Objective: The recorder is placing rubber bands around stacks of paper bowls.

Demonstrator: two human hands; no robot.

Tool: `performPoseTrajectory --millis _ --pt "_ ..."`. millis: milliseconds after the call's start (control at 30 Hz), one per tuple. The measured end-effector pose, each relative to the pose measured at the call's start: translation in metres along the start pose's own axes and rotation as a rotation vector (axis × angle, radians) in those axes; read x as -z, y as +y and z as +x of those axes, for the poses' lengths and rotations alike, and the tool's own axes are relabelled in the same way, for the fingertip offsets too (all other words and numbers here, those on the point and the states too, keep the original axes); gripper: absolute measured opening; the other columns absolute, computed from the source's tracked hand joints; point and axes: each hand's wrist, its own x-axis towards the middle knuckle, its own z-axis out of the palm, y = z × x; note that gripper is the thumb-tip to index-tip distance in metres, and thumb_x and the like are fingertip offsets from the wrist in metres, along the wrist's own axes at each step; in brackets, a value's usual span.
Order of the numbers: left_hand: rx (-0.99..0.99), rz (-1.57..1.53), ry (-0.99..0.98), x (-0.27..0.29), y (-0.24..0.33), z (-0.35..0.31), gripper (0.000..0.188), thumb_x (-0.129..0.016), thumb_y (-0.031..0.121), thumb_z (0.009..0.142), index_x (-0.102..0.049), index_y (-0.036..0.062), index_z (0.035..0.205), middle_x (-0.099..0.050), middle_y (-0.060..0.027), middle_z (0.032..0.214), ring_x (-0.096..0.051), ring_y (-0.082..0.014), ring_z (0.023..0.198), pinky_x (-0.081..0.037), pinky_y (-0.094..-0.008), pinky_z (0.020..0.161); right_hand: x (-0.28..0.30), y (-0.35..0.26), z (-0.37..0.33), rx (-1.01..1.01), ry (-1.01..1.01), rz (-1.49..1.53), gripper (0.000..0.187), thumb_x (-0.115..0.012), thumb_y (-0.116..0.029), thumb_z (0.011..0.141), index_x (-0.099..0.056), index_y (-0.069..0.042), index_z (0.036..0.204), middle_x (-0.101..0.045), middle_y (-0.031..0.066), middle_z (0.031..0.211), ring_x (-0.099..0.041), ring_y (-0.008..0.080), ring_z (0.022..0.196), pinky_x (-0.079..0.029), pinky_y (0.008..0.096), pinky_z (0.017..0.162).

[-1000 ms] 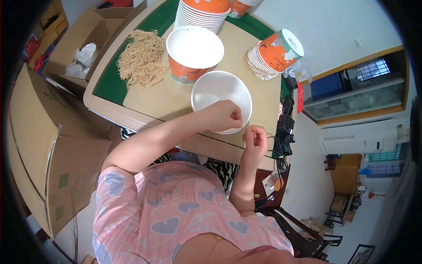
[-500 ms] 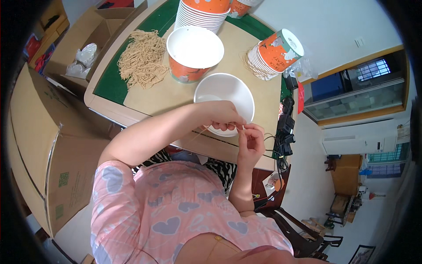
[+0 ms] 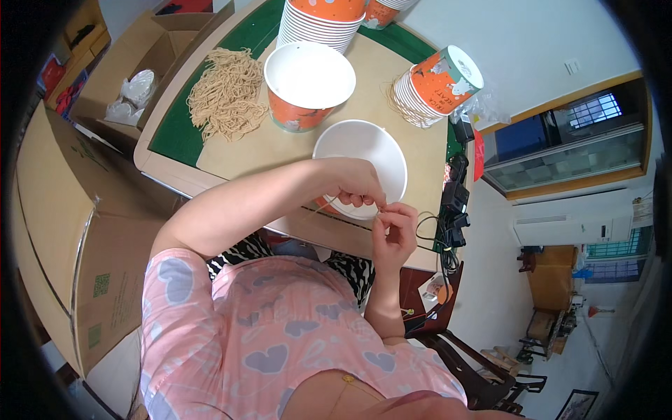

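A white-lined paper bucket (image 3: 360,150) sits at the near side of the table, its mouth toward me. My left hand (image 3: 355,182) reaches across its mouth, with the fingers curled and pinched at the near rim. A thin tan cord (image 3: 326,204) trails out beneath that hand. Against its fingertips, my right hand (image 3: 394,227) pinches too, thumb and forefinger together; the bit between them is mostly hidden, but it appears to be the same cord. Beyond stands an orange paper bucket (image 3: 301,115), upright, and left of it lies a heap of tan cords (image 3: 227,94).
Stacked orange buckets (image 3: 322,28) rise at the back. To the right, another nested stack (image 3: 437,84) lies tipped, with cord loops hanging from it. Black adapters and cables (image 3: 453,203) line the table's right edge. Open cardboard boxes (image 3: 115,224) flank the left side.
Both hands have shifted slightly, the right one a little left and down. The bucket under them has moved slightly right. Fingertips stay pinched together.
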Motion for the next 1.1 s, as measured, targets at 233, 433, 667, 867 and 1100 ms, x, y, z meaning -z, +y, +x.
performPoseTrajectory --millis 233,433,667,867,1100 --pt "-0.048 -0.188 -0.014 0.001 -0.004 0.005 0.011 -0.068 0.014 0.078 -0.065 0.0032 0.077 -0.049 0.0025 0.067 -0.038 -0.0041 0.048 -0.023 -0.0196 0.039 -0.004 0.0 -0.005 -0.312 0.154 0.442 0.008 -0.056 0.003 0.087 -0.05 -0.002 0.089 -0.058 0.0113 0.089 -0.052 0.0111 0.066 -0.043 0.0221 0.059" --pt "-0.084 -0.234 -0.08 -0.001 0.005 -0.009 0.011 -0.068 0.016 0.078 -0.066 0.0059 0.08 -0.047 0.0037 0.064 -0.039 -0.004 0.05 -0.023 -0.0199 0.041 -0.001 0.009 0.001 -0.509 0.315 0.509 0.009 -0.056 0.004 0.088 -0.051 -0.003 0.09 -0.058 0.0057 0.08 -0.051 0.0097 0.063 -0.041 0.0216 0.058" --pt "-0.539 0.33 0.275 -0.026 -0.009 -0.015 0.016 -0.066 0.019 0.079 -0.064 0.0043 0.084 -0.052 -0.0015 0.062 -0.055 -0.0148 0.062 -0.042 -0.0309 0.055 0.006 0.013 0.0 -0.477 0.284 0.428 0.014 -0.061 0.006 0.085 -0.056 -0.001 0.096 -0.063 0.0054 0.081 -0.056 0.0083 0.066 -0.044 0.0191 0.059" --pt "-0.776 0.76 0.68 -0.054 -0.02 -0.029 0.006 -0.064 0.014 0.079 -0.063 0.0085 0.081 -0.058 -0.0059 0.079 -0.06 -0.0268 0.07 -0.048 -0.038 0.059 0.004 0.002 0.003 -0.425 0.237 0.246 0.027 -0.063 0.007 0.084 -0.052 -0.001 0.108 -0.066 0.0094 0.088 -0.059 0.0103 0.075 -0.047 0.0212 0.066" --pt "-0.806 0.596 0.82 -0.057 -0.033 -0.026 0.011 -0.064 0.018 0.078 -0.061 0.0082 0.077 -0.058 -0.006 0.077 -0.062 -0.0253 0.069 -0.05 -0.0372 0.059 0.017 -0.005 0.012 -0.387 -0.007 0.18 0.035 -0.061 0.007 0.085 -0.048 0.0 0.116 -0.067 0.0125 0.091 -0.063 0.0124 0.08 -0.05 0.0229 0.072"
